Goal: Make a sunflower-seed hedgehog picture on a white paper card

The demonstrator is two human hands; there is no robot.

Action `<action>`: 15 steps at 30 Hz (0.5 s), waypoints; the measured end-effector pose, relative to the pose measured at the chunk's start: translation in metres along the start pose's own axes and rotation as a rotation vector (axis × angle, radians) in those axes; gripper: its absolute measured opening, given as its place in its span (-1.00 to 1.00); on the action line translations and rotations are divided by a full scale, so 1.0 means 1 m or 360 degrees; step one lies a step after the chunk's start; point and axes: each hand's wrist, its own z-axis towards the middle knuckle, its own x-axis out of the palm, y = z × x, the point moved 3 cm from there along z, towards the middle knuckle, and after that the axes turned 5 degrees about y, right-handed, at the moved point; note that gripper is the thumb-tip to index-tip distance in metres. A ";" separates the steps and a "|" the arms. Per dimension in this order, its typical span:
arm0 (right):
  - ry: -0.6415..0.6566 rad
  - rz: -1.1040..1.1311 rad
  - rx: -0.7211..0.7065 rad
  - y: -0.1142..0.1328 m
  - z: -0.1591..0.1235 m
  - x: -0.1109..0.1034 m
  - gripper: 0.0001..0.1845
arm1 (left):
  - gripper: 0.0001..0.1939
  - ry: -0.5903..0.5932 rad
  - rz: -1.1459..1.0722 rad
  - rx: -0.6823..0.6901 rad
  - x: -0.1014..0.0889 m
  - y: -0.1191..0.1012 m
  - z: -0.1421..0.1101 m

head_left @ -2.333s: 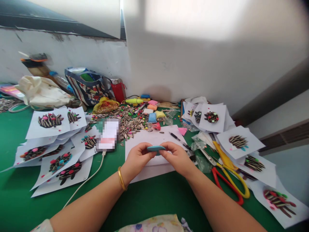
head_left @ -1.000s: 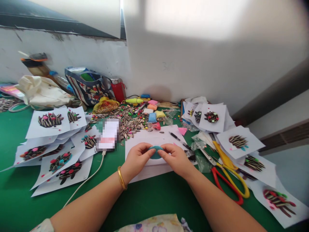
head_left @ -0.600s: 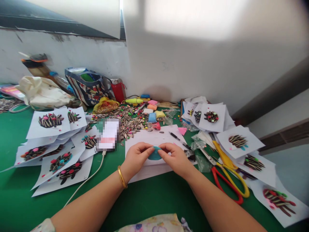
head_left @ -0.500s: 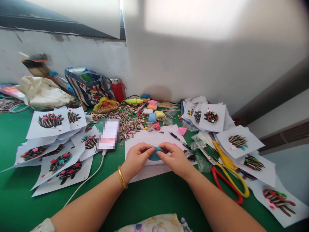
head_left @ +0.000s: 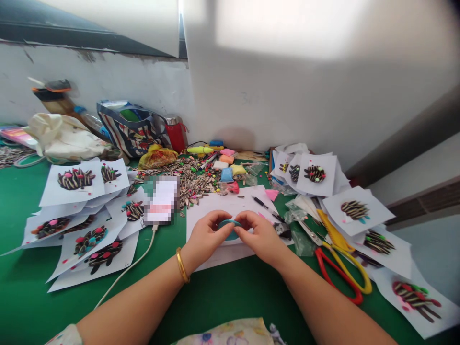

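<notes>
A flattened piece of blue modelling clay [head_left: 231,234] is pinched between my two hands above a white sheet of paper [head_left: 204,205]. My left hand [head_left: 206,237] holds its left side with thumb and fingers, a gold bangle at the wrist. My right hand [head_left: 259,235] grips the right side, the thumbs close together. Fingers hide part of the clay. Beyond the hands, a black pen [head_left: 263,205] lies on the paper beside a pink clay piece [head_left: 271,194]. Blocks of coloured clay [head_left: 226,174] and a heap of sunflower seeds [head_left: 194,184] lie farther back.
On the right are scissors [head_left: 345,268] with red and yellow handles, a yellow cutter [head_left: 332,230] and plastic wrappers [head_left: 301,242]. Sheets with seed pictures [head_left: 86,239] pile up left, others [head_left: 354,211] right. A phone [head_left: 161,201] with a cable, bags and a red flask [head_left: 175,135] stand behind.
The blue clay has tilted in my fingers, now showing more of its edge and less of its flat face. My fingers have curled slightly around it; the hands stay in place.
</notes>
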 end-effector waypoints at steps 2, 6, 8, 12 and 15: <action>0.0013 0.0011 -0.0015 -0.001 -0.001 0.002 -0.88 | -0.77 0.0016 -0.0011 -0.0001 0.000 0.000 0.000; 0.0054 -0.0022 -0.0028 -0.001 -0.002 0.003 -0.87 | -0.79 0.0009 -0.0033 -0.0047 0.000 0.002 0.001; 0.0051 -0.0029 -0.0023 -0.001 -0.001 0.002 -0.89 | -0.76 -0.0017 -0.0089 -0.0044 0.000 0.003 0.001; -0.0059 -0.0017 0.0006 0.000 0.000 -0.002 -0.93 | -0.66 0.0003 -0.0171 -0.0057 0.001 0.004 0.001; -0.0062 0.0036 0.0024 0.001 0.000 -0.003 -0.92 | -0.76 0.0061 -0.0086 -0.0097 0.002 0.003 0.001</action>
